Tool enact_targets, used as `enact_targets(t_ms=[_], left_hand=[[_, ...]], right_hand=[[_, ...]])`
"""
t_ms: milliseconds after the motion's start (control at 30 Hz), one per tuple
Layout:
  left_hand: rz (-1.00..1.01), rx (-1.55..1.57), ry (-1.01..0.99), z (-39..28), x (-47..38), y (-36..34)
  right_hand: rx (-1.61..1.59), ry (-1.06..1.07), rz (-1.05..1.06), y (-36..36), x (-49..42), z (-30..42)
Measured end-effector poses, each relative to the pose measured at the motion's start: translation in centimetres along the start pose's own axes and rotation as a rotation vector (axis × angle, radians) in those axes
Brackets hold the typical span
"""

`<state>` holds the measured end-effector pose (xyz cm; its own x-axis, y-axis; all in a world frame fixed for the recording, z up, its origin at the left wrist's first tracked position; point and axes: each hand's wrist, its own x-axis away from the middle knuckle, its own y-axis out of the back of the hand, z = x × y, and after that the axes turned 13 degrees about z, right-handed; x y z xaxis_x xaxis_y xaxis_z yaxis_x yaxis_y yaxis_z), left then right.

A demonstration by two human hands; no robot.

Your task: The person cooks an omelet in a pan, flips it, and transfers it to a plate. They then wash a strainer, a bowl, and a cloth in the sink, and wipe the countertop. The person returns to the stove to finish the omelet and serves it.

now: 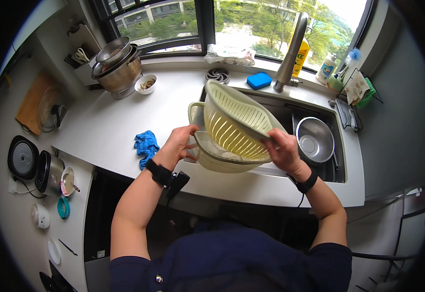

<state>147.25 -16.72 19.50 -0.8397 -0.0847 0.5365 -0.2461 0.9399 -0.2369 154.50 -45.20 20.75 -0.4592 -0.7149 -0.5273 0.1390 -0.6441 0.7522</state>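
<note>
My right hand grips the rim of a pale green slotted plastic colander, which is tilted with its far side raised. Beneath it is a matching pale green basin, its left rim held by my left hand. The colander's lower part sits inside the basin, above the sink's front edge. What the basin holds is mostly hidden. Right of my right hand, a stainless steel bowl rests in the sink. A crumpled blue cloth lies on the counter left of my left hand.
Behind the sink stand a faucet, a blue sponge and a round drain cover. Stacked metal pots and a small white bowl are at the back left. A wire rack stands right of the sink.
</note>
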Motion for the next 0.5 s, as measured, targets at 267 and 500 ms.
enact_targets(t_ms=[267,500], left_hand=[[-0.460,-0.800,-0.902,-0.9,-1.6,-2.3],[-0.575,-1.249,-1.108,-0.7,-0.1,-5.3]], right_hand=[[-0.168,-0.298,-0.211,3.3,2.4,-2.8],[-0.284,-0.461,-0.203,2.4,5.4,-5.9]])
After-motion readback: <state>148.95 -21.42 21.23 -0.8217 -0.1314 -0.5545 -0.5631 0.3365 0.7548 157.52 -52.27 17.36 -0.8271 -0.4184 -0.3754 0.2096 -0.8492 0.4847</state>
